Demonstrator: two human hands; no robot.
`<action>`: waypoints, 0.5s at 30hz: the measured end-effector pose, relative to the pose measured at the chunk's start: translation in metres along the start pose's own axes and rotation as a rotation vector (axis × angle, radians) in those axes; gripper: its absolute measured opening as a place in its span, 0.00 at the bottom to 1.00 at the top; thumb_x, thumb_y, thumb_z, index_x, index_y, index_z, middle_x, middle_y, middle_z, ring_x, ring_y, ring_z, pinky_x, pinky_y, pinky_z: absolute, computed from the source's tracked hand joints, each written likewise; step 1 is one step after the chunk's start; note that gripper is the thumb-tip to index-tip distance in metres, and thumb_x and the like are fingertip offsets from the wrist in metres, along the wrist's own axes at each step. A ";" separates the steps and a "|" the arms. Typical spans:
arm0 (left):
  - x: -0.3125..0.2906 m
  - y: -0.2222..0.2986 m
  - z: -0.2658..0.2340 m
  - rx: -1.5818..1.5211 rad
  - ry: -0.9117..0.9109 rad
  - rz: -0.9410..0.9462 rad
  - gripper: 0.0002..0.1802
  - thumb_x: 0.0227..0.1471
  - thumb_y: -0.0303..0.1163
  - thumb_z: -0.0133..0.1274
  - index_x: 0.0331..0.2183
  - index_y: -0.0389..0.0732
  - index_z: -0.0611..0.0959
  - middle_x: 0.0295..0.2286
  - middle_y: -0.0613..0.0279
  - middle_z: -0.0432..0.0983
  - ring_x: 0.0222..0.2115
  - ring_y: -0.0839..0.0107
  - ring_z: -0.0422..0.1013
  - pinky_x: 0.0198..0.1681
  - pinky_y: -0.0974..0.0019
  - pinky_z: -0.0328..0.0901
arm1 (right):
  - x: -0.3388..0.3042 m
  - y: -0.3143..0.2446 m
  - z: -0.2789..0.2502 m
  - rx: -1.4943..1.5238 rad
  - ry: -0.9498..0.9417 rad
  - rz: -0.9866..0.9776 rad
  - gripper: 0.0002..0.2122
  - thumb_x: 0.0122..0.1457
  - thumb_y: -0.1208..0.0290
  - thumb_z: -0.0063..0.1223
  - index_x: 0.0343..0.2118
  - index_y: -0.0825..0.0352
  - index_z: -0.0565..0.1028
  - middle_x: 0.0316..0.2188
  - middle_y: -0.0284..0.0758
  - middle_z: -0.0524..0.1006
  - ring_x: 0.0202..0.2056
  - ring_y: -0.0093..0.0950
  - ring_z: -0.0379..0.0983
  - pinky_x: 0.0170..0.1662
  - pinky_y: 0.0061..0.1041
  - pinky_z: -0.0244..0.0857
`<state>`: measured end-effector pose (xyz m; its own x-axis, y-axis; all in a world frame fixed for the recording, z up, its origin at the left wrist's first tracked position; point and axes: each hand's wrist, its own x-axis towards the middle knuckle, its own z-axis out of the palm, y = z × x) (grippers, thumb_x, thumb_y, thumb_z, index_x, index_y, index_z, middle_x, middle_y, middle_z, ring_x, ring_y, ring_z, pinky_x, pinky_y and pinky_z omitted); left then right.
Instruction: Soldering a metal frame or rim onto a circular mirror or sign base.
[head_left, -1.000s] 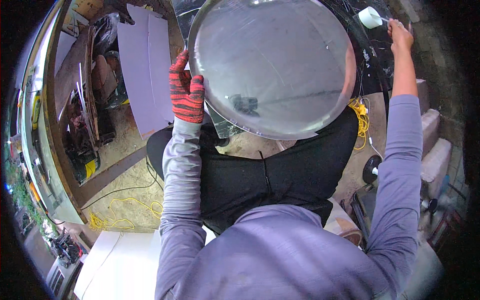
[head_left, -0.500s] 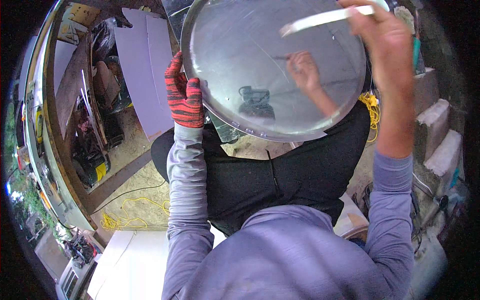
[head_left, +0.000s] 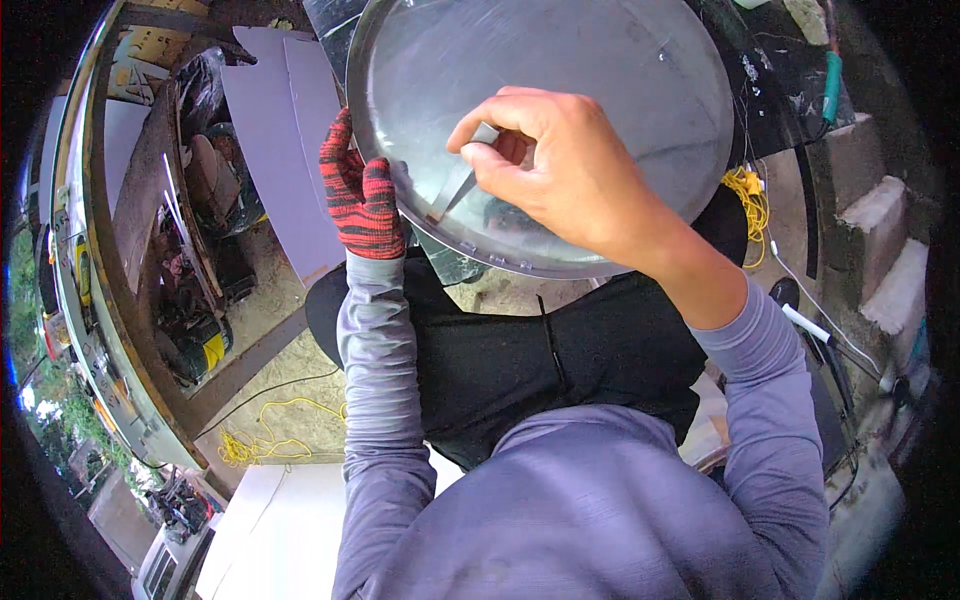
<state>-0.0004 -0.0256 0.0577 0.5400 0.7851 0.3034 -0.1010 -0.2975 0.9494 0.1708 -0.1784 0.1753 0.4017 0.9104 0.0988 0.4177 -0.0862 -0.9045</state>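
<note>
Bare concrete floor [head_left: 285, 365] spreads below and left of the gloved left hand [head_left: 362, 205]. A large round metal disc [head_left: 610, 80] lies between that hand and beneath the bare right hand [head_left: 560, 165]. The left hand's thumb and fingers are parted at its rim; the right pinches a thin tool [head_left: 458, 192], tip at the near-left edge. Work there seems under way; how much is finished or left, I cannot tell.

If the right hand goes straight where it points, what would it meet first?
Likely the left rim of the round tray, near the gloved left hand; depth is unclear: the right hand might pass above.
</note>
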 end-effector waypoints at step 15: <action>-0.002 0.011 0.001 -0.040 0.015 -0.103 0.34 0.60 0.30 0.53 0.65 0.37 0.64 0.44 0.60 0.76 0.41 0.75 0.71 0.49 0.68 0.66 | 0.003 -0.002 -0.001 -0.009 -0.024 0.043 0.07 0.59 0.75 0.57 0.37 0.70 0.83 0.25 0.34 0.79 0.26 0.18 0.74 0.32 0.22 0.68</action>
<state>-0.0019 -0.0315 0.0677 0.5364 0.8188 0.2046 -0.0790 -0.1927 0.9781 0.1722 -0.1757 0.1775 0.3998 0.9153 0.0496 0.4078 -0.1292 -0.9039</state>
